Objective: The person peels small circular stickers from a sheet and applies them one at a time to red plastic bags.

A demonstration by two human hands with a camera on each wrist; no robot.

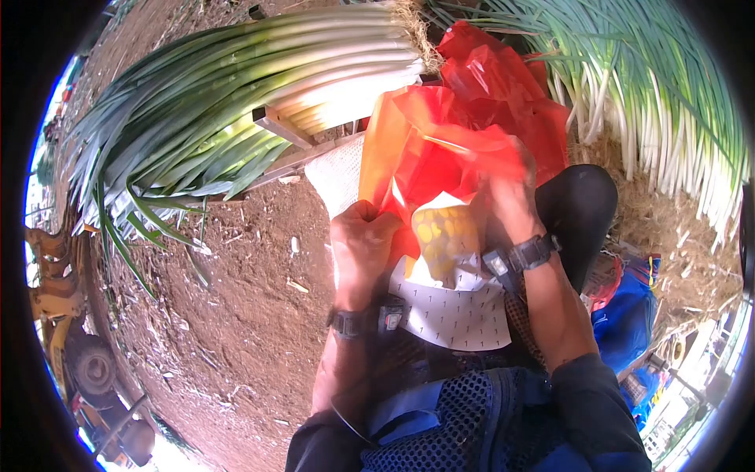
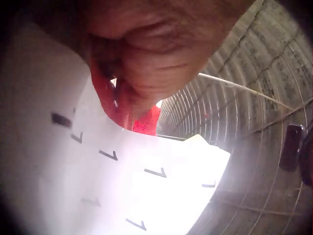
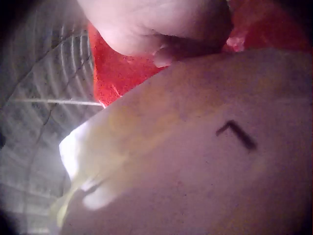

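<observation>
- At the centre of the frame, the red plastic bag [image 1: 429, 118] spreads between the two hands: its lower left edge meets the left hand [image 1: 363, 248], and its right side meets the right hand [image 1: 513, 193].
- The left hand pinches that edge with curled fingers, presumably so that the thin bag is drawn out to one side.
- The right hand is at the bag, a little higher in the frame; it is blurred (the right wrist view hides its fingertips too), so I cannot tell whether it grips.
- Below the bag, a white sheet [image 1: 452, 318] with small black strokes lies over the lap [image 1: 440, 362], which seems to serve as a rest and leave both hands for the bag.
- Toward the upper left, leeks [image 1: 338, 71] lie side by side against a metal frame [image 1: 283, 127], roots together, probably for order.
- At the upper right, slimmer green onions [image 1: 653, 102] lie well apart from both hands.
</observation>
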